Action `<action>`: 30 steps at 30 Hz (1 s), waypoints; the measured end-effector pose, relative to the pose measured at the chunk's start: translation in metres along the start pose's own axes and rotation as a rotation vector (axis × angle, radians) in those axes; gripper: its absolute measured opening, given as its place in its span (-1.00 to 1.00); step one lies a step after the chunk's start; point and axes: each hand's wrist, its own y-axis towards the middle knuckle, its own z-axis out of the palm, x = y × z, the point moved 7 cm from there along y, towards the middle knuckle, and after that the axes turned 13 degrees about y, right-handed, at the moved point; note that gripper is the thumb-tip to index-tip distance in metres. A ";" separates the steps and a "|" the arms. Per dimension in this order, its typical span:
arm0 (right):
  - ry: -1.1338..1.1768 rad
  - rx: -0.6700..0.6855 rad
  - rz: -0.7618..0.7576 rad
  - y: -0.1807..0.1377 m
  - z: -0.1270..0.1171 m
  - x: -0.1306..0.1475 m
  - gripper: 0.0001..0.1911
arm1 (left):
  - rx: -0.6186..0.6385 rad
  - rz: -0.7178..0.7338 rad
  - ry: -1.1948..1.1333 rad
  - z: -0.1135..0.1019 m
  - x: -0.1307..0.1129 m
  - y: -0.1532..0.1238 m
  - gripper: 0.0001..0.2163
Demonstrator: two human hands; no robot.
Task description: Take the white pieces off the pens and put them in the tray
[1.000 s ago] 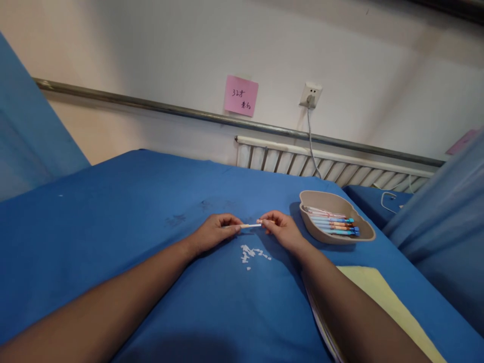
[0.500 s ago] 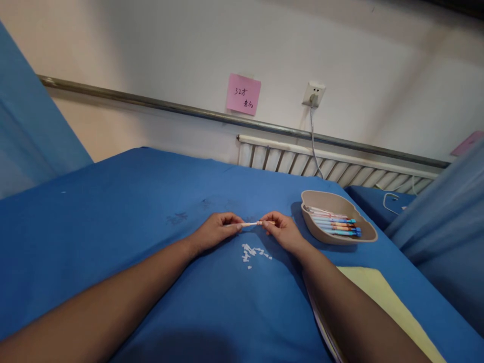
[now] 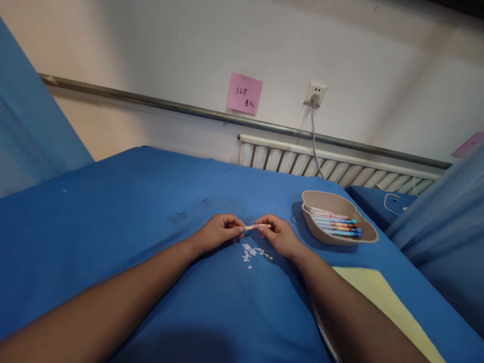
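Over the blue cloth, my left hand pinches one end of a slim, pale pen between thumb and fingers. My right hand is closed on its other end, where an orange tip shows past the fingers. The pen lies level between the hands, with only a short stretch visible. Just below them, several small white plastic pieces are scattered on the cloth. To the right of my right hand stands a tan tray with several pens in it, some with blue ends.
A yellow sheet lies partly under my right forearm. Behind the blue-covered surface are a white radiator, a metal rail and a socket with a hanging cable. Blue curtains hang at both sides.
My hands have come closer together along the pen. The thin white section that showed between its two parts is no longer visible, and the gap between my fingertips is shorter.
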 end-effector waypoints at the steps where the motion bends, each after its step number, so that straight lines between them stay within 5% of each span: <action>1: -0.004 -0.003 -0.001 0.000 0.000 0.000 -0.84 | 0.003 -0.009 -0.014 0.001 0.000 0.000 -0.75; 20: -0.015 0.020 -0.007 -0.003 0.004 0.006 -0.83 | -0.024 0.064 -0.032 0.002 -0.010 -0.004 -0.71; 30: -0.055 -0.018 -0.017 -0.001 0.000 0.003 -0.81 | -0.103 -0.038 -0.106 -0.002 -0.002 0.000 -0.71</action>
